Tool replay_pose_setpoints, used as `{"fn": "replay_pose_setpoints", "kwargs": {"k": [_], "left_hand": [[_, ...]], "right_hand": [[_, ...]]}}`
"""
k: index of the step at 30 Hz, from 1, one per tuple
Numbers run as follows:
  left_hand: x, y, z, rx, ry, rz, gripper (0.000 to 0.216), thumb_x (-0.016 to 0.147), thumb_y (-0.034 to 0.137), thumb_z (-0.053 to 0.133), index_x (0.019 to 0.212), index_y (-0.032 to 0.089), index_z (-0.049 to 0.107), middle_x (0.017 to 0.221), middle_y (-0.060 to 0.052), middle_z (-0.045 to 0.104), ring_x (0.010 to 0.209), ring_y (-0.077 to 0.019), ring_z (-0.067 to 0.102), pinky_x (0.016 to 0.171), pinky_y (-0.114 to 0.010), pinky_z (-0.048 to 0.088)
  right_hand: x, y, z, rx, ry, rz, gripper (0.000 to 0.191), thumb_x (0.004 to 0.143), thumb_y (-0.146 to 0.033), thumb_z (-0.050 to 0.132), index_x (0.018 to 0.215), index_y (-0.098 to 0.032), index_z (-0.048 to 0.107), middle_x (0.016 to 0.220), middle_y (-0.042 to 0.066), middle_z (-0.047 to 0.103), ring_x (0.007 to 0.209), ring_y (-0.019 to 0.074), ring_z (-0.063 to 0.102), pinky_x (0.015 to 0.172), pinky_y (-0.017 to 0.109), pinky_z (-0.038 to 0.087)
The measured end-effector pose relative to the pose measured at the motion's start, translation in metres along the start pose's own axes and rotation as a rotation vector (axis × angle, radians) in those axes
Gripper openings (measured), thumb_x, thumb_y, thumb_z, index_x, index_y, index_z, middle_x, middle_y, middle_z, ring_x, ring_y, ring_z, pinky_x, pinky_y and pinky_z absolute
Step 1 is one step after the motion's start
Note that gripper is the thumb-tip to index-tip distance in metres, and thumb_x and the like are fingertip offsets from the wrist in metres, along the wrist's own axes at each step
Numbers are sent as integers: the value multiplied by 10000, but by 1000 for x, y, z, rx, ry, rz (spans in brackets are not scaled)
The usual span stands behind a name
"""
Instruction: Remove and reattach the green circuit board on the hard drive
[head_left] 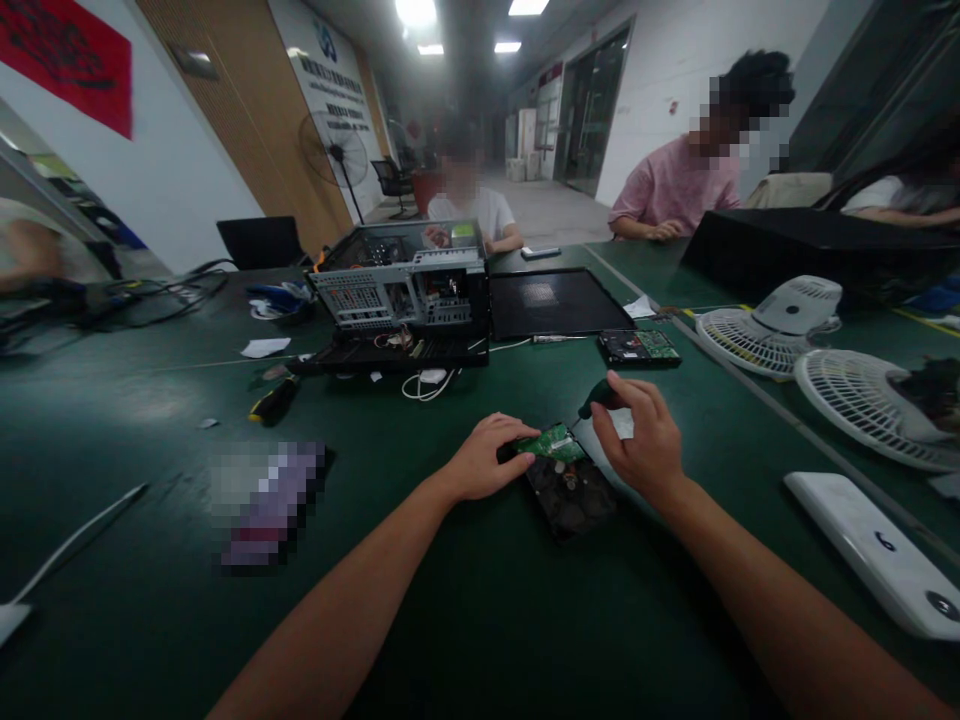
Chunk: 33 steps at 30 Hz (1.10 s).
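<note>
A hard drive (571, 505) lies on the green table in front of me, with its green circuit board (556, 444) facing up at the far end. My left hand (491, 455) grips the drive's far left side, thumb over the board's edge. Between the fingers of my right hand (641, 435) is a screwdriver (598, 399) with a dark handle. It is tilted, and its thin shaft points down at the board's right end; whether the tip touches a screw is too small to tell. A second hard drive (640, 348) rests farther back, beyond my right hand.
An opened computer case (409, 285) stands at the back, beside its black side panel (559, 302). A yellow-black screwdriver (274, 400) lies left. On the right are white fan parts (750, 340) and a white power bank-like block (874, 550). People sit across the table.
</note>
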<state>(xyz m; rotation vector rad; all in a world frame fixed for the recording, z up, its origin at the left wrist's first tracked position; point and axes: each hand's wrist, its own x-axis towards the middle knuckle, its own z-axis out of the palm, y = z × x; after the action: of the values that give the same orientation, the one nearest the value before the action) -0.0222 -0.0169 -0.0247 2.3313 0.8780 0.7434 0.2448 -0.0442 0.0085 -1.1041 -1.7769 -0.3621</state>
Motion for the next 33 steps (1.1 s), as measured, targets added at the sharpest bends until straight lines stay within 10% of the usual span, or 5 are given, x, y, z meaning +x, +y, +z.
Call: {"fn": "replay_pose_setpoints", "kwargs": {"k": [33], "left_hand": [[0,-2,1,-6,2,9,390,959,365,661,1339,281,658,1322,-55,690,1266,-260,583,1197,-526,338]], "right_hand": [[0,0,-1,26,-4,-15,536,920,-174,665,1427,-249,510,1266,116,658,971,217,703,863,405,621]]}}
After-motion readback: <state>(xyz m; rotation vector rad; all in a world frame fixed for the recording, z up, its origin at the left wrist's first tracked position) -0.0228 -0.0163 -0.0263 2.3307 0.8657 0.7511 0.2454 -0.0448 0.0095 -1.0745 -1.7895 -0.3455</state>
